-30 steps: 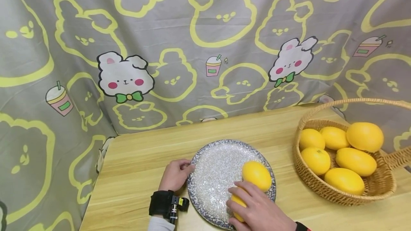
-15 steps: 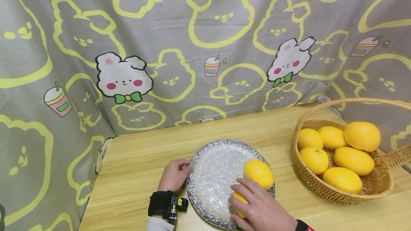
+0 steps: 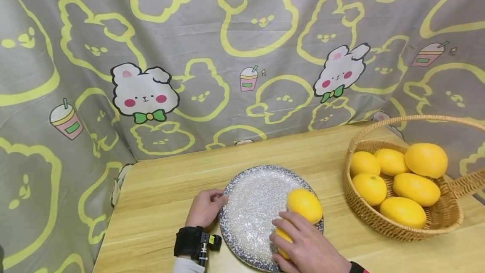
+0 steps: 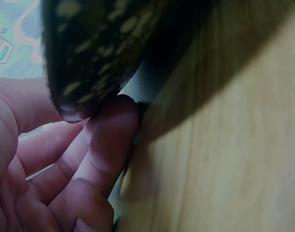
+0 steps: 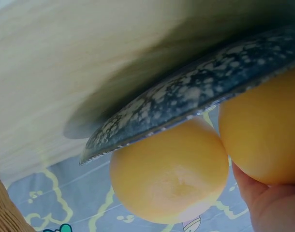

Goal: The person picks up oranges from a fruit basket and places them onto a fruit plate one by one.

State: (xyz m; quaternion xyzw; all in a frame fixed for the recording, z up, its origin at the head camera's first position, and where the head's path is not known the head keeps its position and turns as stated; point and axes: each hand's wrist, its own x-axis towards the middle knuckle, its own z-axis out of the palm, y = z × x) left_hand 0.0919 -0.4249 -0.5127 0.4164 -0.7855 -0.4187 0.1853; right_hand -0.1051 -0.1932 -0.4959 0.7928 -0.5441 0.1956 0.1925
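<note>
Presently, left hand (image 3: 204,208) pinches speckled plate (image 3: 250,210); right hand (image 3: 307,244) grips one of its two yellow fruits (image 5: 268,135). Wicker basket (image 3: 401,233) holds six more.

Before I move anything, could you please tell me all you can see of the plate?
The round plate looks like glazed ceramic: glossy, speckled grey-white inside, with a darker blue-grey rim and a dark, pale-flecked underside. It sits face up on the wooden table, left of the wicker basket in the head view. The left hand grips its left edge, fingers under the rim. On its right side rest a yellow fruit and a nearer one under the right hand.
</note>
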